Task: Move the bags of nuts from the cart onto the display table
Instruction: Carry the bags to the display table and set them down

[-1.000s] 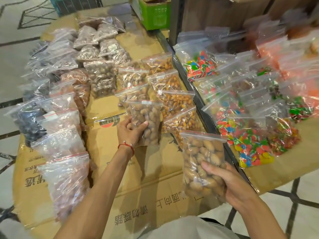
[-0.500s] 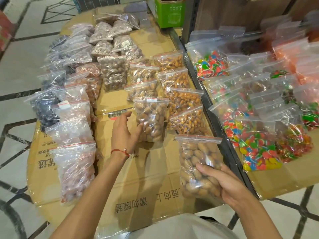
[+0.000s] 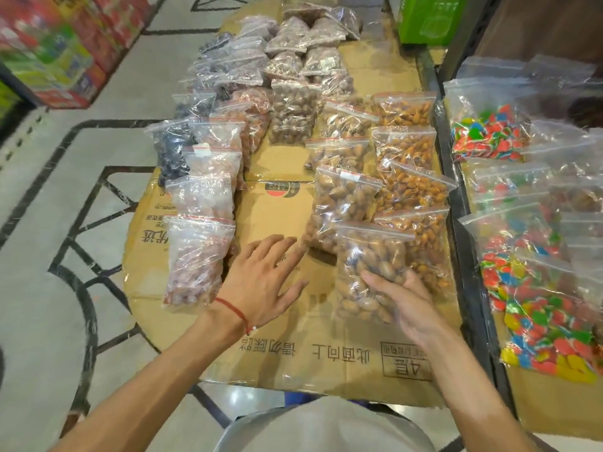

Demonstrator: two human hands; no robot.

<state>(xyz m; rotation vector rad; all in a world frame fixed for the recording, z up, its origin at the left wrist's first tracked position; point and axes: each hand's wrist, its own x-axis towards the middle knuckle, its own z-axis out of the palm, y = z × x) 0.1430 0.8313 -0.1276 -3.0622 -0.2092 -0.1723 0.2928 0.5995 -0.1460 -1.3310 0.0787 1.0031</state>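
My right hand grips a clear zip bag of large brown nuts, which lies on the cardboard-covered display table, overlapping the bottom of another such bag. My left hand, with a red string at the wrist, hovers flat with fingers spread over bare cardboard, left of that bag and holding nothing. Rows of nut bags fill the table: pale nuts on the left, orange kernels on the right, darker bags further back.
A dark metal rail separates the table from a cardboard surface on the right bearing bags of multicoloured candy. A green box stands at the back. Shelves of red packages sit at far left across a tiled floor.
My right hand has carried its bag forward and set it down below the previous bag. My left hand has let go of that earlier bag and drawn back, fingers spread.
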